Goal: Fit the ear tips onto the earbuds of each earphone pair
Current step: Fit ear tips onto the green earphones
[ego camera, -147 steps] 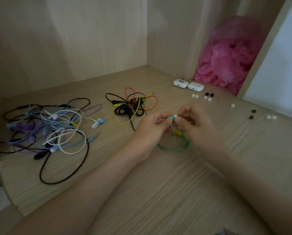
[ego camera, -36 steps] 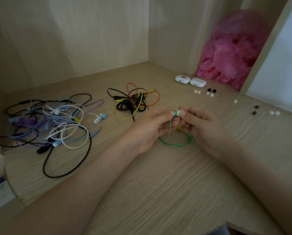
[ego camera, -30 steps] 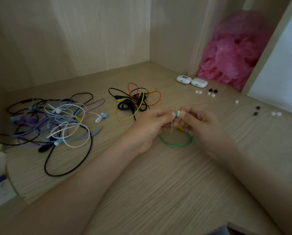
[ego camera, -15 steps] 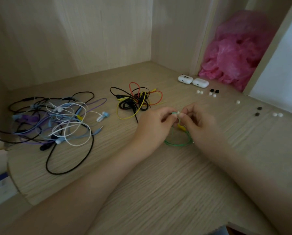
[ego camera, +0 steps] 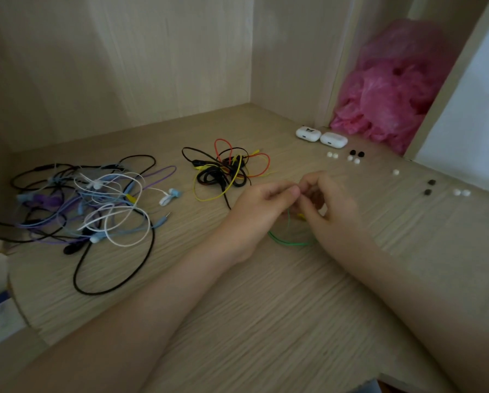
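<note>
My left hand (ego camera: 261, 207) and my right hand (ego camera: 327, 207) meet fingertip to fingertip above the wooden desk (ego camera: 266, 293), both pinching the earbud end of the green earphone. The earbud and its tip are hidden between the fingers. The green earphone's cable (ego camera: 290, 241) loops on the desk under my hands. Loose white ear tips (ego camera: 332, 155) and black ear tips (ego camera: 356, 153) lie at the back right, with more black tips (ego camera: 429, 187) and white tips (ego camera: 461, 192) farther right.
A tangle of white, blue, purple and black earphones (ego camera: 90, 205) lies at the left. A black, yellow and orange bundle (ego camera: 227, 171) sits behind my hands. Two white charging cases (ego camera: 321, 136) stand by the back wall, next to a pink plastic bag (ego camera: 391, 92).
The white tip that showed between my fingertips earlier is now covered by my fingers. My hands have stayed together over the green cable, shifting only slightly.
</note>
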A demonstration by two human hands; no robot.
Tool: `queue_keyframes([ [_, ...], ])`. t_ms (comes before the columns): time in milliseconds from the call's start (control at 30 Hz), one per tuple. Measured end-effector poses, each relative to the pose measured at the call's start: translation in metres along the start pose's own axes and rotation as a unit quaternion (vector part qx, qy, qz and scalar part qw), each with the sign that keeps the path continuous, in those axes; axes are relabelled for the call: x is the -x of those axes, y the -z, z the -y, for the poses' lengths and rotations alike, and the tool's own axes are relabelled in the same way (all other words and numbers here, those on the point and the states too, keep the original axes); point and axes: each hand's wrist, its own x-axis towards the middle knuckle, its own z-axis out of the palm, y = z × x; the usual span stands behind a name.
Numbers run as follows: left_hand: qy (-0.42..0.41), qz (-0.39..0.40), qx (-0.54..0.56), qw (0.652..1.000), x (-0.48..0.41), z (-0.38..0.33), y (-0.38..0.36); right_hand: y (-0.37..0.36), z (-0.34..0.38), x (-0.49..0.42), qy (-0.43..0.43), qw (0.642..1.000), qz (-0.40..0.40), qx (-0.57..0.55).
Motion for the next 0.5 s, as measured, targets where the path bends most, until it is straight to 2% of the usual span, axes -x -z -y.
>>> queue_keyframes([
  [267,0.026,0.03,0.05,0.998,-0.001,0.003,0.002,0.001,0.004,-0.001,-0.031,0.999,0.009,-0.036],
  [333,0.031,0.033,0.075,0.996,-0.002,0.003,0.004,0.004,0.007,-0.002,-0.039,0.996,0.013,-0.081],
  [500,0.025,0.047,0.079,0.995,-0.003,0.002,0.005,0.008,0.013,-0.004,-0.126,0.97,0.004,-0.207],
])
